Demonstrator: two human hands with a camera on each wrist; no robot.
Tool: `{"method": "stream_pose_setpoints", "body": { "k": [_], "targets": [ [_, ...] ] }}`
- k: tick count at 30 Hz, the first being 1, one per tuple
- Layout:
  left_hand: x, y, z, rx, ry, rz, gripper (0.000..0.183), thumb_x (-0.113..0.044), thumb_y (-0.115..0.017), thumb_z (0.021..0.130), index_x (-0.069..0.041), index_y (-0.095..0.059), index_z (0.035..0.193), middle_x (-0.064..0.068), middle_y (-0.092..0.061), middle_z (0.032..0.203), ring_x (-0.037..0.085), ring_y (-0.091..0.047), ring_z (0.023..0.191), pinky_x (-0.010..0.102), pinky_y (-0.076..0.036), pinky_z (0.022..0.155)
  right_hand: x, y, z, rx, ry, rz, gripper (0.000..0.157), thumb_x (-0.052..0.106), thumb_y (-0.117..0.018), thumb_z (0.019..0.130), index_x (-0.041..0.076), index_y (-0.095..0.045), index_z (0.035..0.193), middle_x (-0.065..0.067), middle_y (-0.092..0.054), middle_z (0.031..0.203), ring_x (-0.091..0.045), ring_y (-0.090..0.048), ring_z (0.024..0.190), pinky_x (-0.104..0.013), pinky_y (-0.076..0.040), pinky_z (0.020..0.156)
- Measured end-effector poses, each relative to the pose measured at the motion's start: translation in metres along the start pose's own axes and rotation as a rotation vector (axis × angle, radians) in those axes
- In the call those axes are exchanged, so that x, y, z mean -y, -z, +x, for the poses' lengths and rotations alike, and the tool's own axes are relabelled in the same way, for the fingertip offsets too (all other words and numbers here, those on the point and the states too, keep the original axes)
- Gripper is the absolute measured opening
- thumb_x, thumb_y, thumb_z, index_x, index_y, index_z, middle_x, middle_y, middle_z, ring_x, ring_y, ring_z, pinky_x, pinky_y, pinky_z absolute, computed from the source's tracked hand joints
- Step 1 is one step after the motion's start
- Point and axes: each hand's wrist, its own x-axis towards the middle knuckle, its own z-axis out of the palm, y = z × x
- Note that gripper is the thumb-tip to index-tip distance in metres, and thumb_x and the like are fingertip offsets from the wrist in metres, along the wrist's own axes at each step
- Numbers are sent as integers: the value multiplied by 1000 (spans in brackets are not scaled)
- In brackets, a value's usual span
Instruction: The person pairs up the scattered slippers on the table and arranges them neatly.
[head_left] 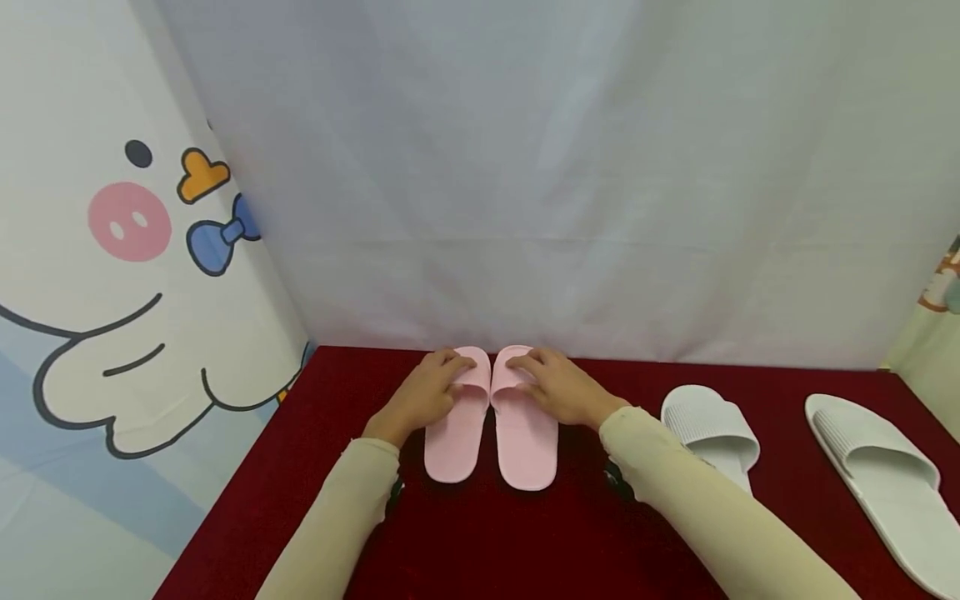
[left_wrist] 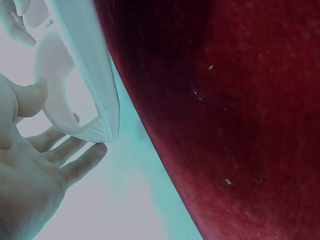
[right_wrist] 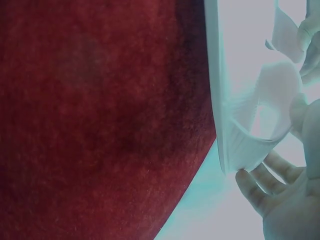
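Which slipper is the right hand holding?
The pink slipper on the right. The right hand grips this one, while the left hand grips the other pink slipper, and neither touches the white slippers.

pale, washed-out glare in wrist views

No words, labels, brands, numbers or signs can be read in any of the views.
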Motion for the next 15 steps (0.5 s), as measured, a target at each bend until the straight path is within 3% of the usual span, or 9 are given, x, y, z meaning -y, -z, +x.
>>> {"method": "stream_pose_setpoints", "body": {
  "k": [15],
  "targets": [
    [7, -1, 6, 39, 57, -53, 42, -1, -53, 93, -12, -58, 134, 19, -53, 135, 37, -53, 124, 53, -45, 104, -5, -5, 8, 42, -14, -2, 37, 24, -61, 99, 13, -57, 134, -18, -59, 124, -33, -57, 113, -47, -49, 96]
  ]
}}
